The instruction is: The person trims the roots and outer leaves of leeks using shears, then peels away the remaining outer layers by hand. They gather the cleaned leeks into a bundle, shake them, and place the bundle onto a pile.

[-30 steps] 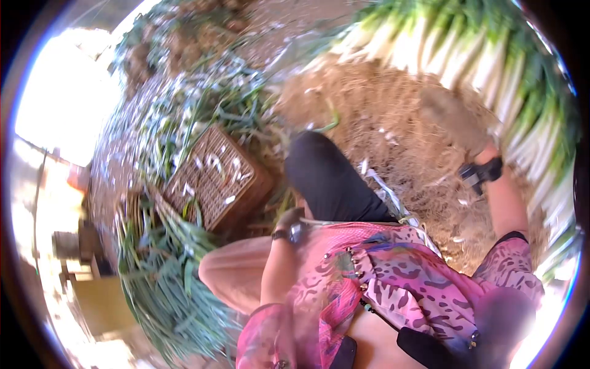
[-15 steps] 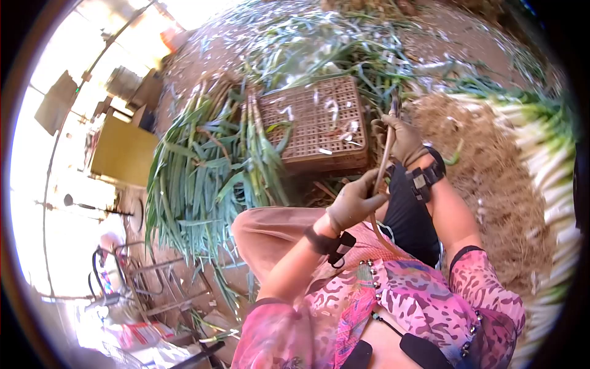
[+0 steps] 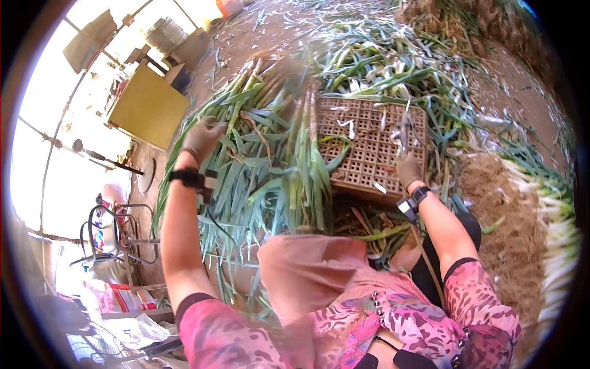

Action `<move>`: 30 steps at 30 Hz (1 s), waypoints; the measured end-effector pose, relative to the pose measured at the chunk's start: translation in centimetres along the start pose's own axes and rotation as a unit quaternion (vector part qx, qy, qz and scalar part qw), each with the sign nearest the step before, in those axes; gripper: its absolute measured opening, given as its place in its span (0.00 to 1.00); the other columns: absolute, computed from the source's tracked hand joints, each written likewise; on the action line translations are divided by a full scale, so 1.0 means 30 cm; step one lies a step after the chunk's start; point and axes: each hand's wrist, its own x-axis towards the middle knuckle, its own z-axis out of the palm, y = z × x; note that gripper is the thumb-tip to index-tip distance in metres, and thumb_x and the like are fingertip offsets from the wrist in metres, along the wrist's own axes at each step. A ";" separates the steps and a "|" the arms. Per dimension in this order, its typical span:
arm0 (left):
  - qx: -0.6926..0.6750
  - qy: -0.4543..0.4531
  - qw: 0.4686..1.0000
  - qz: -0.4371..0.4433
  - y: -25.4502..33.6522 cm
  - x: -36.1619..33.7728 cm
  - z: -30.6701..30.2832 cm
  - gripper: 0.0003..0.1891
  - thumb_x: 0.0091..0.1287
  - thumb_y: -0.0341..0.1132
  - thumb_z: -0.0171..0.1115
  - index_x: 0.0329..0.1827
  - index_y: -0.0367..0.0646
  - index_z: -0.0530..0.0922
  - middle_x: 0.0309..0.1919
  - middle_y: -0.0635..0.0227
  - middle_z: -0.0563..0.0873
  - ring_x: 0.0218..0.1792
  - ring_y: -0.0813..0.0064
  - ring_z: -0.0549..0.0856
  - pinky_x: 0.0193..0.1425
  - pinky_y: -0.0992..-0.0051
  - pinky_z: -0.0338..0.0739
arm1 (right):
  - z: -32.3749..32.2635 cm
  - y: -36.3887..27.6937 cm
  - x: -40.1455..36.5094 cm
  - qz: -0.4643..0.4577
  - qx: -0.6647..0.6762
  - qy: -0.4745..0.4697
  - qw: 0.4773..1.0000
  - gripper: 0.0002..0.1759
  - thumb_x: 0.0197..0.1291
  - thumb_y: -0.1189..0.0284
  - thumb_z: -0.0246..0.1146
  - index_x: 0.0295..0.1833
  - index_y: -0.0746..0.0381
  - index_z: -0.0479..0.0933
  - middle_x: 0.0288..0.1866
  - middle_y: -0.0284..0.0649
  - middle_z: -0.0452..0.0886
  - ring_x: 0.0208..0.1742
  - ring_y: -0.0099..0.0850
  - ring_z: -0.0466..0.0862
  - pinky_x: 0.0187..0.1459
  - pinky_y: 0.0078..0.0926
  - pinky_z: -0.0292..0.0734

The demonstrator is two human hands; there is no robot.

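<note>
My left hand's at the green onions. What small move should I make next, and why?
I'd probably close your left hand on one of the green onions and draw it toward the perforated crate. That hand is at their edge, though I can't tell whether it already grips one, while your right hand, by the crate, looks occupied with a slim tool.

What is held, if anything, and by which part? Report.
The right hand holds a slim tool by its near end. Whether the left hand, by the green leaves, grips any cannot be told.
</note>
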 end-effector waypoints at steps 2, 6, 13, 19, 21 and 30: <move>0.124 0.030 0.990 -0.061 -0.187 0.174 -0.037 0.28 0.69 0.51 0.63 0.62 0.38 0.80 0.57 0.48 0.86 0.59 0.52 0.84 0.65 0.62 0.76 | 0.049 -0.031 0.017 0.015 -0.067 -0.068 0.995 0.28 0.65 0.60 0.58 0.63 0.68 0.72 0.63 0.66 0.77 0.65 0.60 0.77 0.66 0.52 0.71; 0.205 0.041 0.960 -0.189 -0.418 0.470 -0.027 0.28 0.70 0.51 0.60 0.66 0.41 0.78 0.63 0.45 0.81 0.67 0.49 0.78 0.72 0.59 0.71 | 0.234 -0.073 0.097 -0.259 -0.107 0.101 0.955 0.38 0.59 0.65 0.68 0.71 0.72 0.65 0.73 0.60 0.67 0.75 0.54 0.67 0.75 0.46 0.61; 0.221 -0.009 0.957 -0.187 -0.717 0.870 0.074 0.33 0.72 0.58 0.55 0.69 0.39 0.76 0.67 0.46 0.79 0.70 0.51 0.77 0.73 0.60 0.70 | 0.472 -0.698 0.145 -0.161 0.429 -0.491 0.741 0.26 0.73 0.68 0.60 0.70 0.69 0.66 0.63 0.49 0.77 0.63 0.37 0.80 0.66 0.32 0.77; 0.213 -0.129 0.945 -0.213 -0.866 1.145 0.051 0.38 0.72 0.64 0.58 0.69 0.36 0.75 0.59 0.51 0.85 0.55 0.58 0.86 0.57 0.62 0.81 | 0.920 -0.921 0.183 -0.036 0.484 -0.537 0.690 0.21 0.78 0.68 0.54 0.70 0.67 0.66 0.67 0.49 0.74 0.66 0.40 0.78 0.70 0.39 0.74; 0.194 -0.158 0.942 -0.225 -0.884 1.186 0.042 0.39 0.71 0.65 0.57 0.68 0.36 0.75 0.57 0.52 0.85 0.54 0.59 0.86 0.53 0.61 0.82 | 0.937 -1.042 0.181 0.071 0.505 -0.532 0.676 0.21 0.79 0.68 0.54 0.70 0.66 0.67 0.66 0.46 0.76 0.66 0.37 0.78 0.69 0.36 0.73; 0.236 -0.212 0.920 -0.228 -1.034 1.383 0.109 0.44 0.68 0.69 0.58 0.73 0.39 0.70 0.69 0.52 0.78 0.60 0.56 0.85 0.65 0.60 0.77 | 1.088 -1.084 0.238 -0.097 0.268 -0.471 0.835 0.36 0.73 0.40 0.53 0.56 0.66 0.80 0.48 0.38 0.82 0.50 0.26 0.78 0.56 0.29 0.74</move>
